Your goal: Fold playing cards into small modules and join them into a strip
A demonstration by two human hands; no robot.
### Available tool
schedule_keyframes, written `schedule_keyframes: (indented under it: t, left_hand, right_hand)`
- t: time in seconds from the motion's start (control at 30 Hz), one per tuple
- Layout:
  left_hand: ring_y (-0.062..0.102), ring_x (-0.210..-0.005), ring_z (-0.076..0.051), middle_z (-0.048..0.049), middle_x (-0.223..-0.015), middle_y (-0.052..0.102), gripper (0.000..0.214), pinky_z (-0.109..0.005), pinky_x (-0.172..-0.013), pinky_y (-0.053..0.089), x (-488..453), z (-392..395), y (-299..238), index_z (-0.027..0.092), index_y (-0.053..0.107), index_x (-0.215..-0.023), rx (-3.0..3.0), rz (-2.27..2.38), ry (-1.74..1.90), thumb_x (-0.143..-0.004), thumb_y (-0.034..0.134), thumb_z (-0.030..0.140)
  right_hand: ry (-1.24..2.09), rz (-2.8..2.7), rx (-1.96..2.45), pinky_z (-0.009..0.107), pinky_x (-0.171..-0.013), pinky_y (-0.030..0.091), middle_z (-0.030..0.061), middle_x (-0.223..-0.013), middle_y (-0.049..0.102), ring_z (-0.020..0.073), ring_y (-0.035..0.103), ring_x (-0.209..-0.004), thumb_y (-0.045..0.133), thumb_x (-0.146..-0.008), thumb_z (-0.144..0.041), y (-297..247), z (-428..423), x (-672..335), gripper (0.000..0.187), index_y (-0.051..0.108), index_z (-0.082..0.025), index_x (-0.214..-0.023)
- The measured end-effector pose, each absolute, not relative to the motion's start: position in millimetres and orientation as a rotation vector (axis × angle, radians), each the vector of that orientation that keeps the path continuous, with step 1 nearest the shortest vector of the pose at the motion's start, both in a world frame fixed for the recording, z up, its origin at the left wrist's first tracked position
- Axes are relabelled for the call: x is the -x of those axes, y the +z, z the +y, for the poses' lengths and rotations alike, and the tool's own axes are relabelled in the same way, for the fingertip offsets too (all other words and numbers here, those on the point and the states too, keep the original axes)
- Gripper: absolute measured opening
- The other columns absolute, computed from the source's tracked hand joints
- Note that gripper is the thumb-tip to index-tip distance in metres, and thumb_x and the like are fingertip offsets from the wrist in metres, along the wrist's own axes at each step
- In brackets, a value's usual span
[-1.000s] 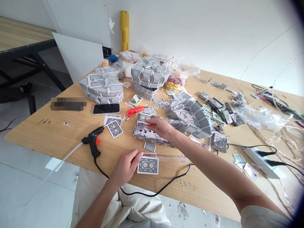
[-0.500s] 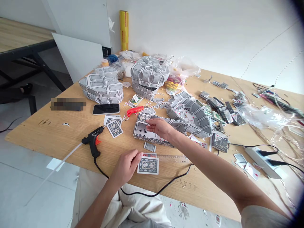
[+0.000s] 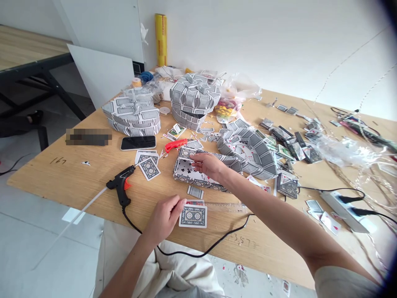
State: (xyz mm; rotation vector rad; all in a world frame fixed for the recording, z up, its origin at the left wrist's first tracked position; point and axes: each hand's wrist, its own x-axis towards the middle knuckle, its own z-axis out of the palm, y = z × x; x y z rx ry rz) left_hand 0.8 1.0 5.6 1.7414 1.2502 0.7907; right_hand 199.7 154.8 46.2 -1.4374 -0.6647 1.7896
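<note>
My right hand [image 3: 208, 165] reaches forward and presses its fingers flat on a curved wall made of glued playing cards [image 3: 192, 176] in the middle of the table. My left hand [image 3: 164, 217] rests near the front edge with fingers loosely curled, its fingertips touching a playing card [image 3: 193, 216] that lies face down. A clear ruler [image 3: 223, 205] lies just beyond that card. A black hot glue gun [image 3: 119, 184] with an orange trigger lies to the left of both hands, its cord running under my left wrist.
Two card-covered boxes [image 3: 133, 114] [image 3: 192, 99], a black phone [image 3: 138, 142], a red cutter [image 3: 175, 145], loose cards, card packs [image 3: 288, 151], plastic bags and a yellow roll [image 3: 161, 39] crowd the wooden table [image 3: 77, 169]. A power strip [image 3: 344, 205] lies right.
Almost nothing moved. My right hand's fingers shifted slightly on the card wall; my left hand stays on the card.
</note>
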Motion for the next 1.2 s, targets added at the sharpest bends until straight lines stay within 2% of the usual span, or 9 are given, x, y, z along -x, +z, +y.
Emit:
schedule_keyframes:
  t: [0.23,0.5,0.93,1.2]
  left_hand:
    - [0.049,-0.061,-0.013,0.0049,-0.064,0.049,0.043,-0.028,-0.063,0.033,-0.8,1.1,4.4,0.023,0.040,-0.072,-1.746,1.247,0.790,-0.111,0.043,0.041]
    - [0.049,-0.062,-0.013,0.0048,-0.065,0.049,0.043,-0.027,-0.064,0.034,-0.6,0.8,2.3,0.022,0.039,-0.073,-1.740,1.262,0.774,-0.112,0.042,0.042]
    - [0.053,-0.065,-0.013,0.0038,-0.068,0.054,0.043,-0.027,-0.066,0.036,-1.1,0.4,0.7,0.022,0.044,-0.075,-1.757,1.264,0.772,-0.112,0.042,0.043]
    - [0.051,-0.063,-0.013,0.0041,-0.066,0.051,0.044,-0.028,-0.065,0.035,-1.0,0.5,-1.0,0.022,0.041,-0.074,-1.757,1.269,0.771,-0.112,0.042,0.043]
  right_hand:
    - [1.798,-0.663,1.438,0.022,-0.055,0.053,-0.0011,-0.072,0.070,0.0118,0.068,-0.062,0.083,-0.082,-0.007,47.9,155.2,-199.5,0.021,0.065,-0.018,-0.078]
    - [1.802,-0.674,1.451,0.021,-0.053,0.052,-0.0005,-0.072,0.070,0.0111,0.069,-0.061,0.076,-0.091,-0.006,47.4,156.3,-199.8,0.018,0.066,-0.016,-0.079]
    - [1.822,-0.670,1.433,0.022,-0.053,0.053,-0.0013,-0.071,0.070,0.0114,0.069,-0.060,0.078,-0.090,-0.005,46.8,157.6,-199.5,0.021,0.065,-0.016,-0.079]
    - [1.830,-0.673,1.438,0.020,-0.051,0.053,-0.0011,-0.072,0.071,0.0108,0.069,-0.059,0.077,-0.091,-0.004,47.2,158.3,-199.6,0.021,0.065,-0.017,-0.080]
